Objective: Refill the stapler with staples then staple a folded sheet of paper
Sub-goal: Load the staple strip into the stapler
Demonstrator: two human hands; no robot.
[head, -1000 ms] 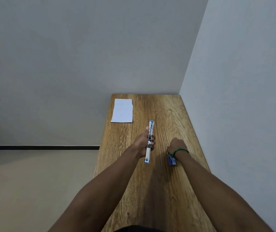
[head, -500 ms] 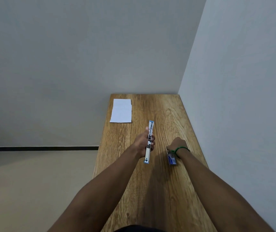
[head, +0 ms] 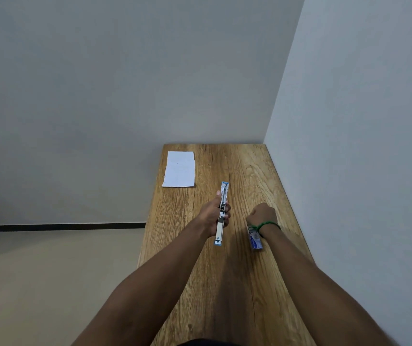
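My left hand (head: 212, 214) grips a long blue and silver stapler (head: 222, 213) round its middle; the stapler is swung fully open and lies lengthwise over the wooden table (head: 250, 171). My right hand (head: 262, 214), with a green band on the wrist, is curled into a fist to the right of the stapler. A small blue and white staple box (head: 255, 239) sticks out from under the right wrist; whether the fingers hold it is hidden. A folded white sheet of paper (head: 179, 169) lies flat at the table's far left corner.
The narrow table stands in a room corner, with a grey wall (head: 349, 171) along its right side and another behind its far end. Its left edge drops to a beige floor (head: 50, 283).
Almost nothing differs. My right hand has shifted very slightly on the table while the left hand keeps the open stapler in the same place.
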